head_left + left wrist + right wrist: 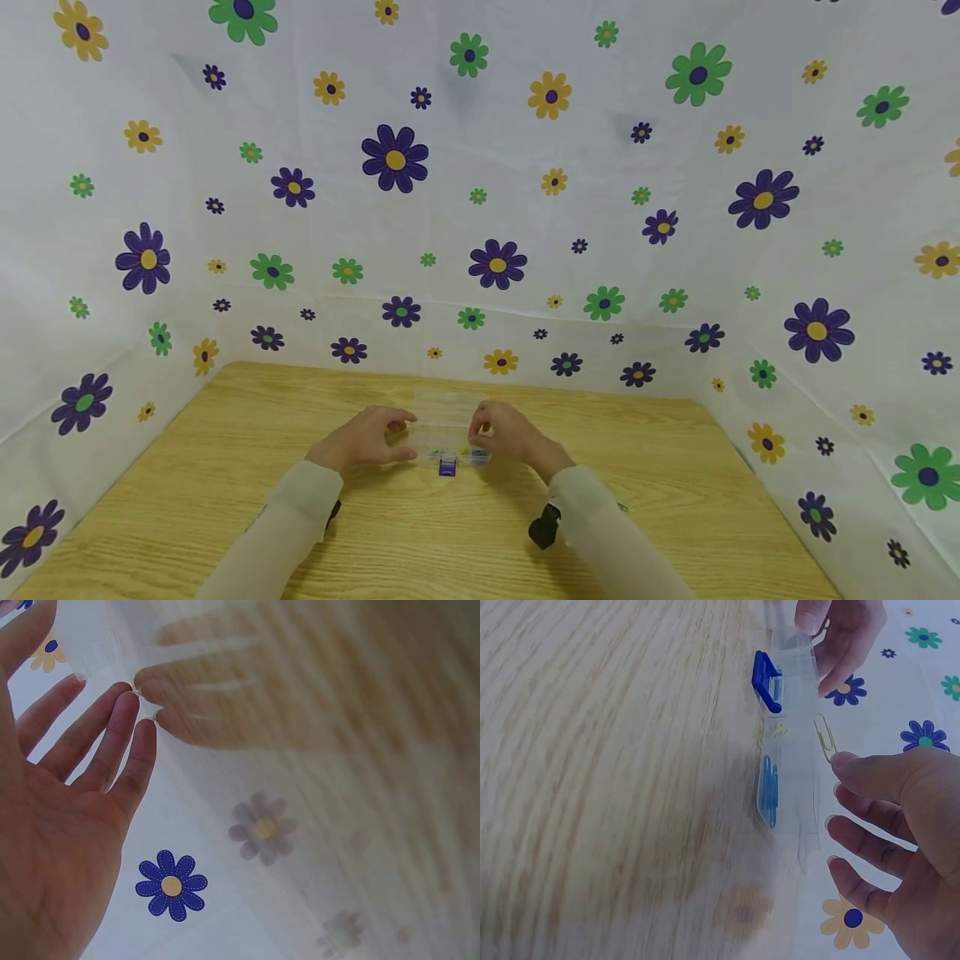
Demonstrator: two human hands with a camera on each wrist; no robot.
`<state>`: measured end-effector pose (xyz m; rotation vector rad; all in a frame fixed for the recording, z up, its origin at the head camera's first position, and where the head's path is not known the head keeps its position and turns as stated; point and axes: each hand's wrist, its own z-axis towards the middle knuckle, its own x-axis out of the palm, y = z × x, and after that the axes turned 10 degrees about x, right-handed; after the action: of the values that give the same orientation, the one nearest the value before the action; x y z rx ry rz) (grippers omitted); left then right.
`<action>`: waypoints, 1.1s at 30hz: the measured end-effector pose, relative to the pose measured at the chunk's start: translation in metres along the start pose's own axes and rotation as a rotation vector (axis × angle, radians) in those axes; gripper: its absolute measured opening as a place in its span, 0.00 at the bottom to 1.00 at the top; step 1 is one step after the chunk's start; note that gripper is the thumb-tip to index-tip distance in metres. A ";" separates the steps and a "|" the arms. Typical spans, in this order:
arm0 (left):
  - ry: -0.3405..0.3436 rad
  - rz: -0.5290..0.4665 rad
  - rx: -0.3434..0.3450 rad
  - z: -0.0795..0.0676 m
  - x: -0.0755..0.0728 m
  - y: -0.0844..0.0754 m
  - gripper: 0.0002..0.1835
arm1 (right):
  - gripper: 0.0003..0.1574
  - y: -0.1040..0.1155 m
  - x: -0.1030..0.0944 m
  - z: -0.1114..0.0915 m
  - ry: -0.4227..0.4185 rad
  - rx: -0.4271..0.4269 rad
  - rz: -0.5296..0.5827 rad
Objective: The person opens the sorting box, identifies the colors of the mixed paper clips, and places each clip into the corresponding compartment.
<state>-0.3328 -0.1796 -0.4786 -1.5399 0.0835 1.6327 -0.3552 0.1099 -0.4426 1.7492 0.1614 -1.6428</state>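
Observation:
A clear plastic compartment box (438,440) lies on the wooden table with its lid (448,408) folded back and a blue latch (447,467) at the front. My left hand (372,435) holds the box's left side, thumb toward the front and fingers farther back. In the left wrist view, the left hand's (71,795) other fingers extend with their tips against the tabletop. Thumb and index finger of my right hand (506,432) pinch a yellow paper clip (825,738) above the box. Blue paper clips (769,791) lie in the right-hand compartment, with yellow ones (778,729) beside them.
The wooden table (420,542) extends around the box. White cloth walls (480,225) with printed flowers enclose its back and sides. A small, thin greenish object (622,507) lies by the right sleeve, partly hidden.

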 end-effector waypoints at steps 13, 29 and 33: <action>0.000 0.003 -0.005 0.001 0.003 0.002 0.38 | 0.04 -0.002 0.001 -0.003 0.021 0.004 -0.030; 0.001 0.014 -0.013 -0.001 -0.001 -0.002 0.38 | 0.03 -0.030 -0.027 -0.033 -0.010 -0.044 -0.049; 0.000 0.012 -0.008 -0.001 0.000 -0.001 0.38 | 0.04 -0.036 -0.030 -0.043 0.001 -0.053 -0.044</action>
<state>-0.3316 -0.1795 -0.4779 -1.5486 0.0868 1.6445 -0.3454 0.1721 -0.4332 1.7174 0.2433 -1.6540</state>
